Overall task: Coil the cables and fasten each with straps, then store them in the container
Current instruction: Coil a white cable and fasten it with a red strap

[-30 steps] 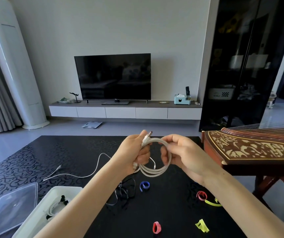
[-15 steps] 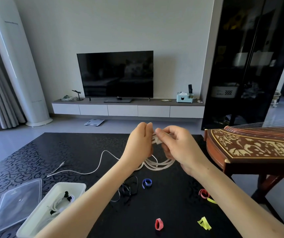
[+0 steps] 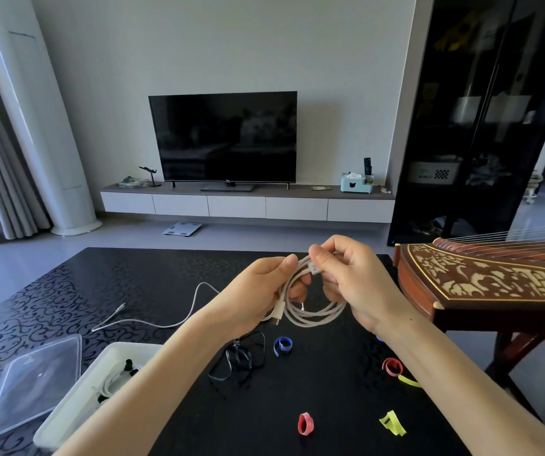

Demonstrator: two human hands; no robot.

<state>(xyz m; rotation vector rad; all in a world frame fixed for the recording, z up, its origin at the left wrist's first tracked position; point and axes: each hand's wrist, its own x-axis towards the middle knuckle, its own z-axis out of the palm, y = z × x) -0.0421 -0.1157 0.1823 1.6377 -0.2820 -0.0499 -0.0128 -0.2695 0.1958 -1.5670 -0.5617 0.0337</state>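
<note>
Above the middle of the glossy black patterned table (image 3: pixel 133 284), both hands hold a coiled white cable (image 3: pixel 310 311) clear of the surface. The left hand (image 3: pixel 258 291) is closed around the coil's left side, thumb on top, with a plug end hanging just below it. The right hand (image 3: pixel 353 284) pinches the coil's top between thumb and fingers, apparently around a connector, though that spot is too small to be sure.

A loose white cable (image 3: pixel 172 314) trails across the table toward its left edge. A tangled black cable (image 3: pixel 238 360) lies nearer the front, with a blue strap loop (image 3: pixel 282 345) just beside it. Toward the right edge lie a red strap loop (image 3: pixel 391 366) touching a yellow-green strip (image 3: pixel 409 380). Near the front edge sit another red strap loop (image 3: pixel 305 423) and a yellow-green strap (image 3: pixel 392 422), well apart.

At the front left corner, a white rectangular plastic container (image 3: pixel 77 406) holds bundled white cables, its clear lid (image 3: pixel 34 383) lying beside it.
</note>
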